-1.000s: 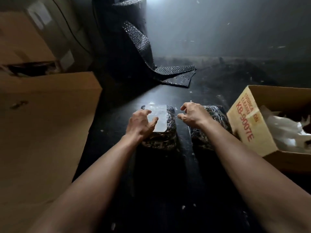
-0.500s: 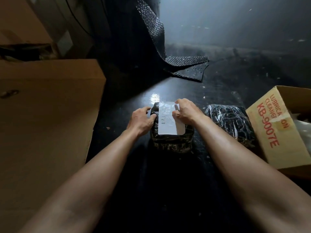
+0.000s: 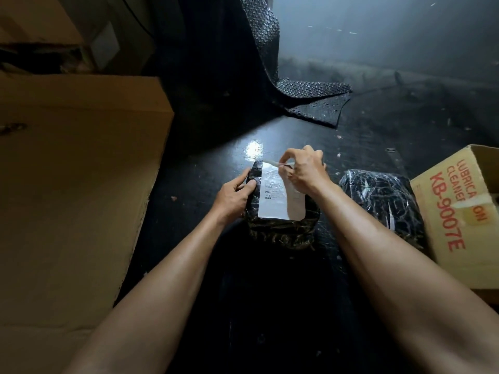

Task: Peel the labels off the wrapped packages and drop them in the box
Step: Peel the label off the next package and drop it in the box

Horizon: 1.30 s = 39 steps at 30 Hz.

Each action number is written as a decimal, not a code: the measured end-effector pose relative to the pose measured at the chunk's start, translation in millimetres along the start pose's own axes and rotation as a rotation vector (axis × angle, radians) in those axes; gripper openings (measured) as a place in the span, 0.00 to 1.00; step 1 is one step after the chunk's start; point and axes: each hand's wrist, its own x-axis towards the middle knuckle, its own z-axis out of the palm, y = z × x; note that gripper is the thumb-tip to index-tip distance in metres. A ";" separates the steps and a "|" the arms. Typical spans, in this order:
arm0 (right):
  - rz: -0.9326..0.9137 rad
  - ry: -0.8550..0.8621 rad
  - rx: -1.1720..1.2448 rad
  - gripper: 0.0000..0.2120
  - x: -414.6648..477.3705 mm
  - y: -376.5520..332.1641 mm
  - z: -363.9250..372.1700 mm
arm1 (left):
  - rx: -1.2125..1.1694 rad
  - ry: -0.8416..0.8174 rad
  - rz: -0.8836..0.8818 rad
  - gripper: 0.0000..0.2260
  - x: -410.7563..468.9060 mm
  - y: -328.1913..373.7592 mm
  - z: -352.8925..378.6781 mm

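A package wrapped in black plastic (image 3: 280, 233) lies on the dark table in front of me, with a white label (image 3: 275, 201) on its top. My left hand (image 3: 235, 195) grips the package's left side and holds it down. My right hand (image 3: 305, 168) pinches the label's far edge, which is lifted and curled up off the wrap. A second black wrapped package (image 3: 383, 201) lies to the right with no label showing. Further right stands an open cardboard box (image 3: 459, 211) printed with red letters.
A large cardboard box (image 3: 75, 184) fills the left side, its edge close to my left arm. A roll of black bubble wrap (image 3: 270, 49) stands at the back, its loose end spread on the table. More boxes sit at the far left.
My right hand moved from the label's near right edge to its far edge and lifted that edge. My left hand slid onto the package's left side.
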 end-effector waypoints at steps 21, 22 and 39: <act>-0.219 0.206 0.194 0.05 -17.1 14.7 13.6 | -0.199 0.068 -0.055 0.19 -0.7 2.7 10.3; -0.222 0.196 0.190 0.05 -17.1 15.1 13.6 | -0.213 0.068 -0.063 0.20 -0.8 3.6 10.7; -0.224 0.217 0.270 0.03 -35.7 19.0 9.1 | -0.112 0.128 -0.026 0.19 1.4 0.8 11.9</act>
